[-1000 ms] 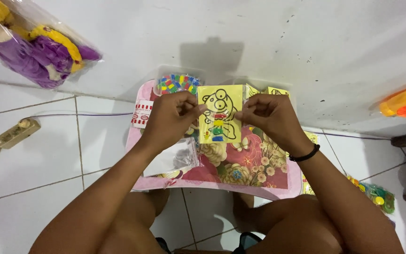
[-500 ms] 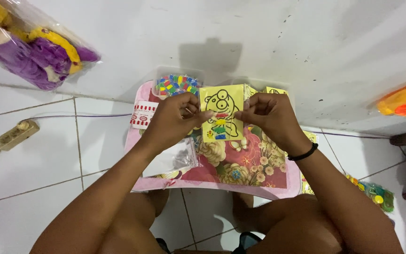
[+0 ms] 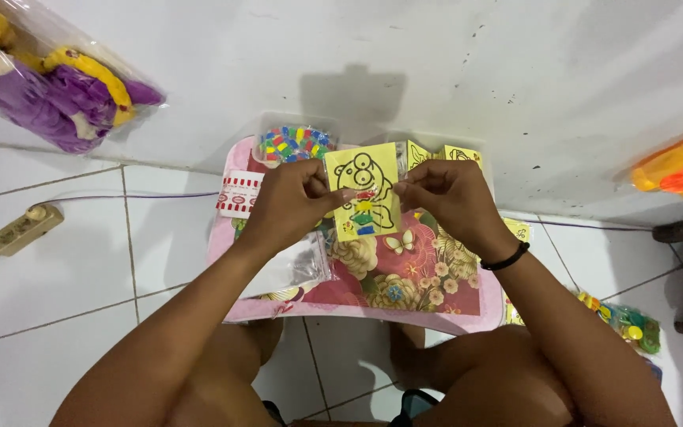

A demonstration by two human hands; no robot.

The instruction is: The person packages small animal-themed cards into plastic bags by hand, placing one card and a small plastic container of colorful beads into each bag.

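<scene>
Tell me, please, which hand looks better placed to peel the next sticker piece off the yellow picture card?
Probably the right hand: its fingertips pinch at the middle of the yellow card, by the coloured patches. The left hand grips the card's left edge and seems to steady it above the floral table.

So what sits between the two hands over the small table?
In the head view, a yellow card with a cartoon drawing spans the gap, pinched by the left hand and right hand.

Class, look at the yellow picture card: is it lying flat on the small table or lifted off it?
Lifted. Both hands, left hand and right hand, pinch the yellow card by its sides, above the table.
</scene>
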